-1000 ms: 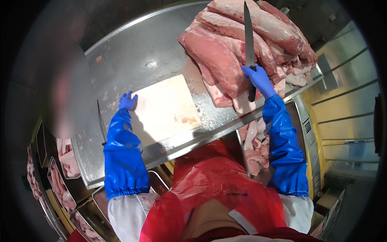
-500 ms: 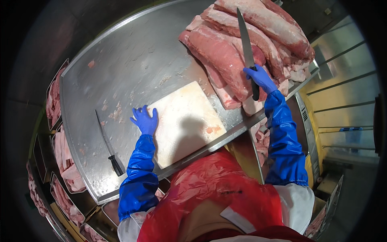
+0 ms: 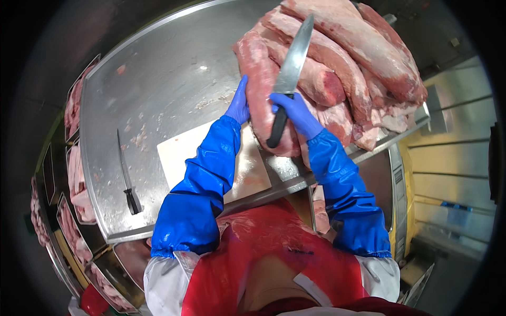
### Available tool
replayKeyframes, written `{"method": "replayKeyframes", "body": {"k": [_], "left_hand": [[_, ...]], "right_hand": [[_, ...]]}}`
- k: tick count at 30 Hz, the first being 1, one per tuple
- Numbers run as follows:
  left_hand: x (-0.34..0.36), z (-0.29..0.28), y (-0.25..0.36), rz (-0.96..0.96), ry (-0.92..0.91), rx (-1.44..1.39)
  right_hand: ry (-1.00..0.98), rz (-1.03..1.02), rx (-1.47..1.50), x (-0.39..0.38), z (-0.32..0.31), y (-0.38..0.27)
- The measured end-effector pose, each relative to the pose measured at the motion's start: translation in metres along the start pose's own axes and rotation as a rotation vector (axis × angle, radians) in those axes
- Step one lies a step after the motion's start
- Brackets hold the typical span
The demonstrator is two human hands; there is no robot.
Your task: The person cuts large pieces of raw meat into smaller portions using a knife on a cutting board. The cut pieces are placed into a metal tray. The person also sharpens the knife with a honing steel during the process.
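Observation:
My right hand [image 3: 300, 114], in a blue glove, is closed around the black handle of a large knife [image 3: 293, 67]. Its broad blade points up and away over the meat. Under that hand and knife lies a long, pale pink piece of meat [image 3: 258, 87] at the left edge of a heap. Against its left side rests my gloved left hand [image 3: 240, 103], fingers stretched along the meat and some of them out of sight. A white cutting board [image 3: 176, 158] sits at the table's front edge, partly covered by my left forearm.
A heap of large meat pieces [image 3: 342, 42] fills the right end of the steel table [image 3: 158, 79]. To the left lies a second, slimmer knife [image 3: 125, 174] with a black handle. Trays of meat [image 3: 79, 184] stand beyond the left edge, and meat scraps dot the table.
My left hand has left the board's edge and come over to the meat. The right hand, with the knife, has shifted left. The leftmost meat piece has swung toward the board.

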State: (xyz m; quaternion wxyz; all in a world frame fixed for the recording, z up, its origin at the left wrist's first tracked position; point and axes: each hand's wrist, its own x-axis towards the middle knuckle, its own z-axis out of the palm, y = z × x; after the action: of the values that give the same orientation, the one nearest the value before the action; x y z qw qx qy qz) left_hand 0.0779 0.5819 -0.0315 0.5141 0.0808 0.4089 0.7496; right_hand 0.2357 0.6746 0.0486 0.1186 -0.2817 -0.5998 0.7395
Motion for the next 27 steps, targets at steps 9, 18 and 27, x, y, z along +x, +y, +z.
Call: {"method": "replayKeyframes", "body": {"k": [9,18,27], "left_hand": [[-0.133,-0.045,0.048,0.309,0.279,-0.187],[-0.278,-0.025,-0.004,0.267,1.001,-0.148],[-0.318,-0.133,0.043,0.511,0.738,1.888]], "right_hand": [[-0.497,-0.020,-0.190,-0.031,0.143,-0.021],[-1.013,0.469,-0.031,0.072,0.157,0.010],[-0.186,0.060,-0.396,0.005,0.104,0.045]]}}
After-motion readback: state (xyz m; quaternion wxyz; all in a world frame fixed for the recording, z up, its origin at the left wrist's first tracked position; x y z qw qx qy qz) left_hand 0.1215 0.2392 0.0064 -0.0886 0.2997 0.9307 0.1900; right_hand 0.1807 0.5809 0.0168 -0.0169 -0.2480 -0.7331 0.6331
